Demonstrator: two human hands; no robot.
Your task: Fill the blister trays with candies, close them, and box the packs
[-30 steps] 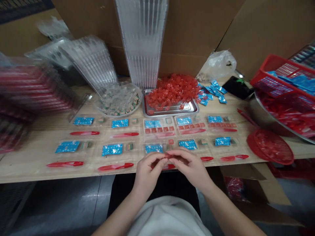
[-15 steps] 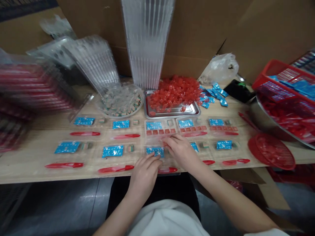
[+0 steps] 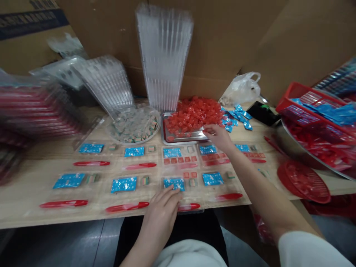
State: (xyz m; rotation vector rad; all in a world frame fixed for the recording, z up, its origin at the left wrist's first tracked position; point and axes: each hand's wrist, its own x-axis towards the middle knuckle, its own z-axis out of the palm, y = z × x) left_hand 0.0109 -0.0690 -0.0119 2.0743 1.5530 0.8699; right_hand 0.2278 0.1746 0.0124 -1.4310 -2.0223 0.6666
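My left hand [image 3: 162,209] lies with outstretched fingers on the near edge of a clear blister tray, fingertips touching its blue sachet [image 3: 174,183]. That tray also has two small red squares [image 3: 190,175], a striped little block [image 3: 193,182] and a red pen-shaped piece [image 3: 189,207]. My right hand [image 3: 218,135] is over the right front of a metal tray [image 3: 191,139], beside a heap of small red cubes [image 3: 197,115]. Its thumb and fingers are pinched together; whatever lies between them is too small and blurred to make out.
Two rows of filled clear trays cover the table's front. Behind stand a bowl of striped blocks [image 3: 136,124], upright stacked clear trays [image 3: 165,59] and loose blue sachets [image 3: 237,116]. At right are a red basket [image 3: 314,100], a steel bowl [image 3: 294,137] and a red colander [image 3: 303,181].
My right hand has moved from the near middle blister tray up and right to the metal tray. Two red squares now show where it was. My left hand stays by the same sachet.
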